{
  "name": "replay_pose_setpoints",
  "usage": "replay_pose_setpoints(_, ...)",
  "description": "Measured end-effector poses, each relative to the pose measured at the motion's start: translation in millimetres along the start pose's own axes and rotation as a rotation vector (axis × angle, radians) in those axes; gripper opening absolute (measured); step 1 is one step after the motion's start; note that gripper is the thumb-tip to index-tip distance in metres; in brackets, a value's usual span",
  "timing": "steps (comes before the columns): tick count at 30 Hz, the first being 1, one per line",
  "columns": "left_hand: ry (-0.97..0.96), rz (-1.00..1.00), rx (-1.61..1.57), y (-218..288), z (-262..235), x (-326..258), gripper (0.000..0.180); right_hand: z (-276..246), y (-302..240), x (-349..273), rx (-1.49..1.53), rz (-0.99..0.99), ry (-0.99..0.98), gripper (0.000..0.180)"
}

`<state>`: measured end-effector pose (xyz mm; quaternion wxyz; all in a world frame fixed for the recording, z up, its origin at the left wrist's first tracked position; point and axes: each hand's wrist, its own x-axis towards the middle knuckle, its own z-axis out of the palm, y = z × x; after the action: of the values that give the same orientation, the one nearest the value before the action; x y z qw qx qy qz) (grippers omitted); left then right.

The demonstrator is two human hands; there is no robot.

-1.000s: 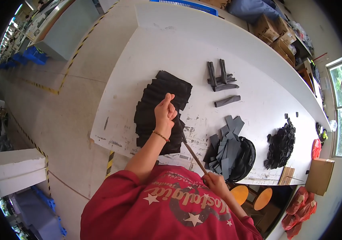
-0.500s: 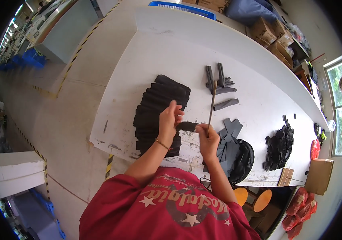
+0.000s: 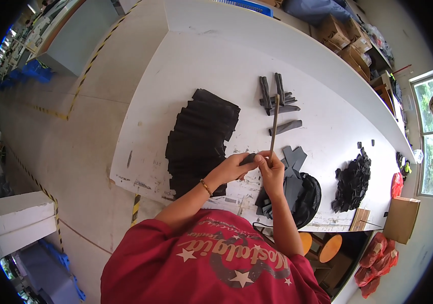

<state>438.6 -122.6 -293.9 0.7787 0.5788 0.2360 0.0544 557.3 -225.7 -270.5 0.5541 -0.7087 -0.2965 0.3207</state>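
— Table (image 3: 201, 55) first: white, long, curving off toward the far rim. On it we log a fanned stack of black sheets (image 3: 198, 139), grey strips (image 3: 290, 175) over a black bowl-like shape (image 3: 307, 195), a heap of small black pieces (image 3: 350, 177).

— Hidden parts?

— Our left hand (image 3: 231, 167) closes round a small dark piece (image 3: 248, 158), mostly covered by fingers; its shape we cannot tell. Our right hand (image 3: 272, 169) pinches the thin stick (image 3: 274, 124) at its lower end.

— Axis?

— Stick nearly upright in view, tip pointing away toward rolled grey pieces (image 3: 277, 99).

— Packages?

— Brown cardboard box (image 3: 401, 218) at right edge, red bags (image 3: 378, 261) below it.
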Motion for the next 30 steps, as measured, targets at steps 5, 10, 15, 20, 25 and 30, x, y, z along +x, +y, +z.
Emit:
replay_pose_setpoints(5, -0.053, 0.007, -0.066, -8, 4, 4, 0.030, 7, 4, 21, -0.043, -0.056, 0.154, 0.016)
replay_pose_setpoints(10, -0.152, 0.010, -0.192, -35, 30, -35, 0.033, -33, -24, 92, -0.081, -0.227, 0.599, 0.021)
replay_pose_setpoints(15, 0.064, 0.156, 0.054, -32, 7, -53, 0.017, -58, -73, 103, 0.030, -0.045, 0.298, 0.023)
replay_pose_setpoints(20, 0.628, 0.829, 0.476, 73, -9, 11, 0.027, -30, -78, 76, -0.011, 0.132, -0.068, 0.027)
replay_pose_setpoints(25, 0.332, 0.426, -0.156, 41, -3, 32, 0.015, -20, -80, 61, 0.212, 0.249, -0.137, 0.029)
replay_pose_setpoints(30, 0.378, 0.376, -0.062, 43, 4, 32, 0.020, 2, -50, 50, 0.200, 0.033, -0.005, 0.021)
